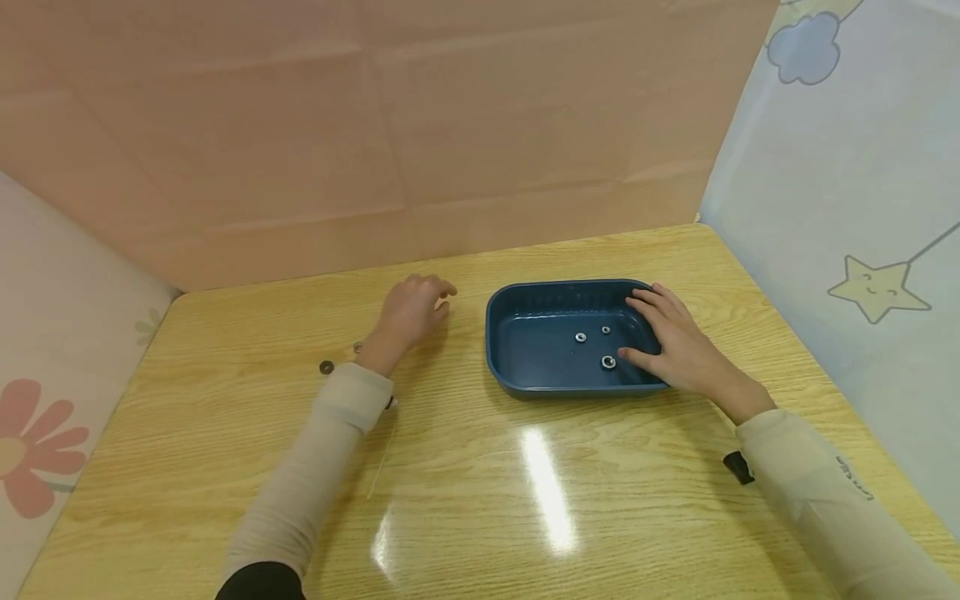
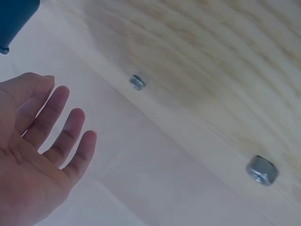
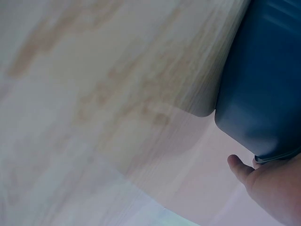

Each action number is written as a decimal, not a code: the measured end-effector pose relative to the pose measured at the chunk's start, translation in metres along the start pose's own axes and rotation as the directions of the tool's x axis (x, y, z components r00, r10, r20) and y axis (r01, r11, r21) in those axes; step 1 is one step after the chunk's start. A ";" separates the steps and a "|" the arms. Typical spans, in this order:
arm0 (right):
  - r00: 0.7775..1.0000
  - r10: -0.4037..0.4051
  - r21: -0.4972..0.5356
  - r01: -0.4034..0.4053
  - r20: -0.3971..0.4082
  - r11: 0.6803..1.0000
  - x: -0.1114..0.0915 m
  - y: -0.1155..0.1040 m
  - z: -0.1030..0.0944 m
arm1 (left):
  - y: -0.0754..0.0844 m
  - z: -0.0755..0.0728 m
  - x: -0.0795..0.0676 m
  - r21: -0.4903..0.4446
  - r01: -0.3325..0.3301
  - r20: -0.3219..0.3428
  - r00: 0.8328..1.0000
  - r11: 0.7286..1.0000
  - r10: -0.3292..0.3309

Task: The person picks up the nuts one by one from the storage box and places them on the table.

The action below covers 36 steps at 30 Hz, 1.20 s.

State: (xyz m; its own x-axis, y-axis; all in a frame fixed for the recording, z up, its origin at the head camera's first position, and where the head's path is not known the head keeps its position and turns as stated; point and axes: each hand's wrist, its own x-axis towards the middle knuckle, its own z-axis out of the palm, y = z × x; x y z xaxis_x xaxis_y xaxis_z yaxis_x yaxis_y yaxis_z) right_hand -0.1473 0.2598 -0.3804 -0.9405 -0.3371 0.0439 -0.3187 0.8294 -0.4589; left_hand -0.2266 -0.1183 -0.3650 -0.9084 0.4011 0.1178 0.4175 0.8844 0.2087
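My left hand (image 1: 411,315) hovers over the table left of the blue tray (image 1: 517,388), fingers loosely bent and holding nothing; its palm (image 2: 33,179) faces the left wrist camera. Behind that hand lie a small nut (image 1: 357,346) and a dark ring-shaped nut (image 1: 326,367). In the left wrist view they appear as a small metal nut (image 2: 137,82) and a larger hex nut (image 2: 262,170). Spread over the tray's right end, my right hand (image 1: 678,350) rests on the rim. Inside the tray are a large nut (image 1: 608,362) and two smaller nuts (image 1: 581,337).
The wood-grain table (image 1: 465,500) backs onto a pinkish-brown sheet (image 1: 420,133). Patterned panels flank it on both sides. A black tab (image 1: 738,468) hangs by the right sleeve, and a thin pale strand (image 1: 381,462) shows beside the left sleeve.
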 end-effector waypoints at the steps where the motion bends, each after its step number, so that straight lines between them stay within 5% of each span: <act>1: 1.000 0.000 0.001 0.000 0.000 1.000 0.000 0.000 0.000 | 0.002 0.000 0.001 0.003 -0.008 -0.007 1.000 1.000 0.008; 26: 1.000 -0.011 -0.006 0.011 -0.002 1.000 -0.002 0.001 -0.003 | 0.051 -0.004 0.015 0.028 -0.168 -0.082 0.982 0.985 0.169; 36: 1.000 -0.010 -0.007 0.010 -0.010 1.000 -0.002 0.002 -0.002 | 0.072 0.000 0.019 0.006 -0.212 -0.042 0.976 0.977 0.213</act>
State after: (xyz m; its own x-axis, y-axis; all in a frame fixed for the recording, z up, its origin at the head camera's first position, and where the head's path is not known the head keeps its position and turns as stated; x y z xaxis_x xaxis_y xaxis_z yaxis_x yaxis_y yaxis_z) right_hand -0.1465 0.2632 -0.3798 -0.9382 -0.3413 0.0572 -0.3291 0.8290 -0.4522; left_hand -0.2135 -0.0474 -0.3477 -0.7972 0.5694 0.2006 0.6009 0.7804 0.1731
